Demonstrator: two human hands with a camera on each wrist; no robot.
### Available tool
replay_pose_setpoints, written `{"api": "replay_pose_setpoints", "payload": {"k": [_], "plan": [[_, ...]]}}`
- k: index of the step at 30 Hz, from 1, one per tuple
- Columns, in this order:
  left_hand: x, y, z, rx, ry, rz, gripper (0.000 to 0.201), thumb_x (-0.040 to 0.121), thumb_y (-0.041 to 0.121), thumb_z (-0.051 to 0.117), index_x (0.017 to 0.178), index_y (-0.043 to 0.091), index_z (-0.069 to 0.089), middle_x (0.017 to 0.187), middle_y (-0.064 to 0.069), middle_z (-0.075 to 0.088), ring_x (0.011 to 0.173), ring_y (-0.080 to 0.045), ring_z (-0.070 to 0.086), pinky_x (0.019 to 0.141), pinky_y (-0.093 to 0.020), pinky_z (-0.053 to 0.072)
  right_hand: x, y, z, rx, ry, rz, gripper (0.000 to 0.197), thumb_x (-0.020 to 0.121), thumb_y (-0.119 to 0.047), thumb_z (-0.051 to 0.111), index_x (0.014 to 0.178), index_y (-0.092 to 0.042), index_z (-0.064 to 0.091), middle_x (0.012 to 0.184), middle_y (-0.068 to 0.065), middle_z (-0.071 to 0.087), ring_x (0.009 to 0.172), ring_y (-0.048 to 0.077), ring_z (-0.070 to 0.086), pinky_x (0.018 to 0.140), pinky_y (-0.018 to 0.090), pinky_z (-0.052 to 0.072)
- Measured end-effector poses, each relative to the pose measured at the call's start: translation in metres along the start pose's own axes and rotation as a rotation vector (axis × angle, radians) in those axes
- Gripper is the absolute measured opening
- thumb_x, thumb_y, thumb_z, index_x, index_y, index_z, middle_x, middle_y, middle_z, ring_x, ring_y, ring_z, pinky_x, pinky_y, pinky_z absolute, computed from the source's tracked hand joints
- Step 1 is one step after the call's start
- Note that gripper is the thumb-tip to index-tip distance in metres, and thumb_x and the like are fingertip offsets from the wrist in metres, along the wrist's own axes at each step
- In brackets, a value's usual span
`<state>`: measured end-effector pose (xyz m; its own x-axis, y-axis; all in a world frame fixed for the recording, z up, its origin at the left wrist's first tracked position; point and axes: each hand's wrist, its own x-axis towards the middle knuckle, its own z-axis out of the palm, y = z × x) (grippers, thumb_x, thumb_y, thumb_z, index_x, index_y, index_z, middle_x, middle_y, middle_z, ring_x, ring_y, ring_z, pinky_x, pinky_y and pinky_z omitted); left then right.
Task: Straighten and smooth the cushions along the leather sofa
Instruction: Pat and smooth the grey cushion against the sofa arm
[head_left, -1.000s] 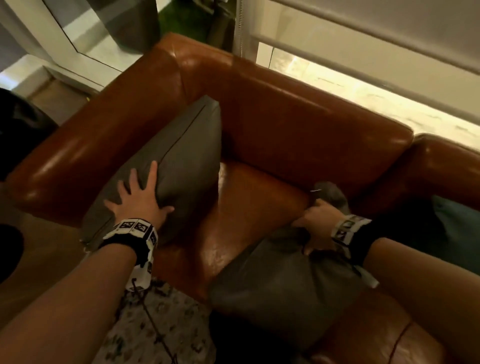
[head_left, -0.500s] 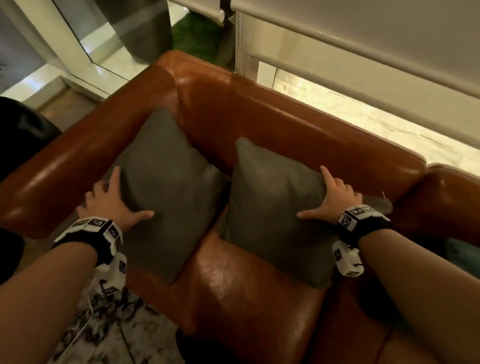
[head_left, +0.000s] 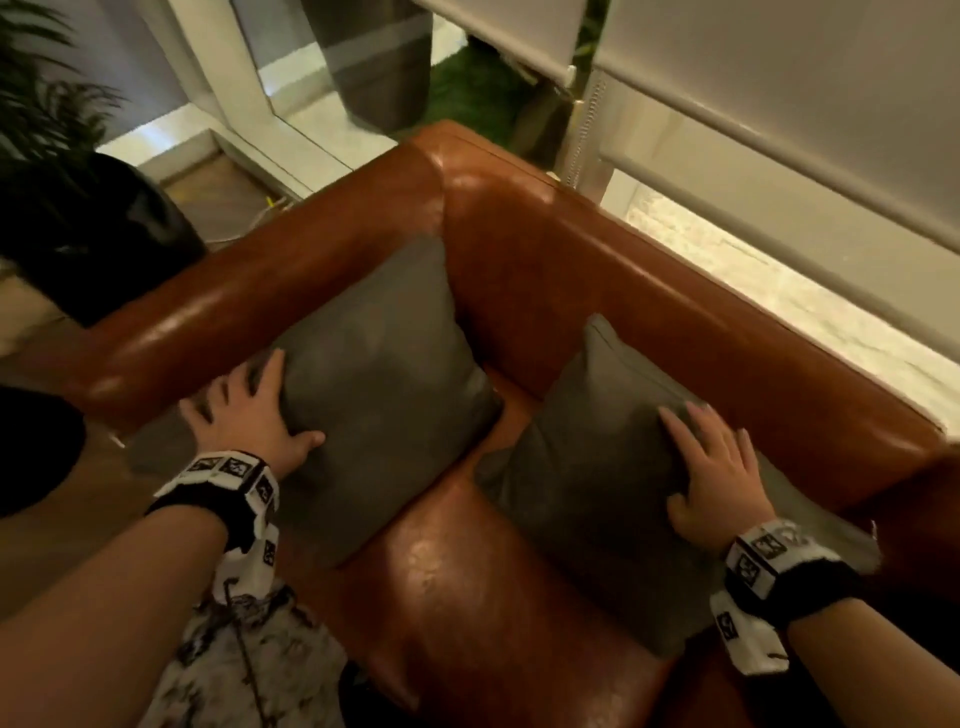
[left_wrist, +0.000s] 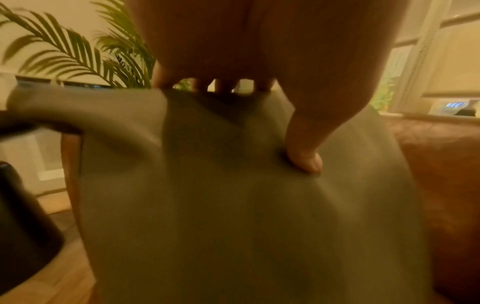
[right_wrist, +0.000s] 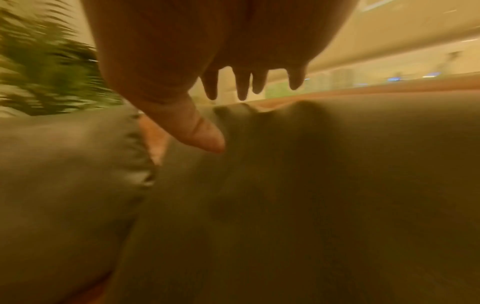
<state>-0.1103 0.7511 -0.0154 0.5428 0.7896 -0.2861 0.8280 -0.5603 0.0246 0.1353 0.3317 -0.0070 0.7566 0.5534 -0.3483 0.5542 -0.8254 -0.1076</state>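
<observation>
Two grey cushions stand on the brown leather sofa (head_left: 571, 270). The left cushion (head_left: 389, 374) leans in the corner against the armrest. My left hand (head_left: 249, 421) lies spread on its outer edge, and its thumb (left_wrist: 303, 158) dents the cushion's fabric (left_wrist: 233, 205). The right cushion (head_left: 587, 467) leans on the backrest. On its upper right part my right hand (head_left: 711, 467) rests flat with straight, spread fingers. In the right wrist view the thumb (right_wrist: 205, 135) touches the right cushion (right_wrist: 311, 185), with the left cushion (right_wrist: 64, 164) beside it.
A palm in a black pot (head_left: 93, 234) stands left of the armrest. A patterned rug (head_left: 249, 665) lies in front of the sofa. Roller blinds (head_left: 779, 104) hang over the window behind the backrest. Bare seat leather (head_left: 467, 597) shows in front of the cushions.
A second ago my right hand gripped the right cushion crumpled on the seat; now it stands against the backrest under a flat hand. The left cushion has settled into the corner.
</observation>
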Motion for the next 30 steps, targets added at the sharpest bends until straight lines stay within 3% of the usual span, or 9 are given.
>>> {"api": "replay_pose_setpoints", "payload": {"k": [2,5,9,14,18,22,24,27,30], "plan": [[-0.012,-0.003,0.014,-0.024,0.136,0.104,0.102,0.077,0.063,0.062,0.155,0.034,0.002,0.164,-0.006,0.005,0.151,-0.036,0.002,0.119,-0.061,0.003,0.0,-0.039,0.009,0.012,0.048,-0.228,0.094,0.082,-0.033,0.059,0.153,-0.042,-0.001,0.165,-0.007,0.0,0.149,0.013,-0.014,0.12,0.044,-0.013],[-0.036,0.014,0.034,-0.038,0.375,0.266,0.082,0.085,0.054,0.046,0.156,0.027,0.016,0.164,-0.008,0.011,0.151,-0.037,0.002,0.12,-0.058,-0.001,0.011,-0.101,0.03,0.105,0.107,-0.448,0.072,0.089,-0.046,0.044,0.152,-0.043,0.01,0.161,-0.017,0.008,0.151,0.011,0.002,0.122,0.043,0.003],[-0.024,0.031,0.066,-0.055,0.397,0.14,0.07,0.094,0.052,0.037,0.156,0.032,0.012,0.166,-0.004,0.006,0.152,-0.035,-0.001,0.119,-0.061,0.002,0.076,-0.214,0.045,0.141,0.179,-0.693,0.061,0.097,-0.046,0.036,0.155,-0.035,0.018,0.164,-0.01,0.01,0.152,0.015,0.002,0.122,0.042,0.006],[0.021,0.016,0.083,-0.024,0.402,0.104,0.068,0.096,0.055,0.031,0.156,0.033,0.007,0.166,-0.002,0.002,0.152,-0.032,-0.002,0.119,-0.06,0.0,0.169,-0.313,0.063,-0.194,0.316,-0.838,0.06,0.1,-0.052,0.027,0.155,-0.036,0.008,0.166,-0.002,0.005,0.152,0.023,-0.001,0.119,0.06,0.003],[0.036,-0.002,0.075,-0.003,0.404,0.119,0.069,0.094,0.061,0.029,0.156,0.037,0.009,0.166,0.001,0.003,0.152,-0.031,-0.002,0.12,-0.057,-0.001,0.223,-0.306,0.047,-0.25,0.369,-0.837,0.07,0.095,-0.065,0.023,0.155,-0.037,0.004,0.166,-0.006,0.004,0.152,0.021,-0.003,0.12,0.056,-0.001],[0.024,-0.046,0.085,-0.061,0.403,-0.067,0.072,0.091,0.066,0.025,0.155,0.037,0.01,0.166,0.002,0.002,0.153,-0.029,-0.003,0.121,-0.054,0.001,0.275,-0.251,0.022,-0.114,0.294,-0.531,0.072,0.09,-0.073,0.009,0.152,-0.043,-0.011,0.163,-0.017,-0.009,0.152,0.021,-0.008,0.12,0.056,-0.002],[0.017,-0.051,0.085,-0.099,0.391,-0.135,0.072,0.092,0.064,0.025,0.156,0.035,0.009,0.166,0.0,-0.001,0.153,-0.029,-0.006,0.122,-0.052,0.002,0.281,-0.238,0.018,-0.087,0.22,-0.484,0.073,0.09,-0.072,0.003,0.153,-0.039,-0.014,0.163,-0.016,-0.011,0.152,0.022,-0.008,0.121,0.054,-0.002],[0.013,-0.024,0.074,-0.138,0.412,-0.117,0.071,0.093,0.058,0.027,0.156,0.035,0.007,0.166,-0.002,-0.004,0.152,-0.033,-0.011,0.121,-0.055,-0.003,0.253,-0.257,0.019,0.037,0.367,-0.519,0.071,0.096,-0.051,0.016,0.157,-0.018,0.001,0.166,0.001,-0.001,0.152,0.022,-0.005,0.121,0.052,0.004],[0.022,-0.008,0.066,-0.06,0.404,-0.001,0.068,0.094,0.058,0.025,0.156,0.036,0.008,0.166,0.0,0.002,0.152,-0.031,-0.006,0.121,-0.056,-0.001,0.207,-0.304,0.032,0.118,0.467,-0.737,0.067,0.097,-0.041,0.032,0.157,-0.016,0.015,0.165,0.006,0.01,0.152,0.024,0.004,0.121,0.052,0.006]]}}
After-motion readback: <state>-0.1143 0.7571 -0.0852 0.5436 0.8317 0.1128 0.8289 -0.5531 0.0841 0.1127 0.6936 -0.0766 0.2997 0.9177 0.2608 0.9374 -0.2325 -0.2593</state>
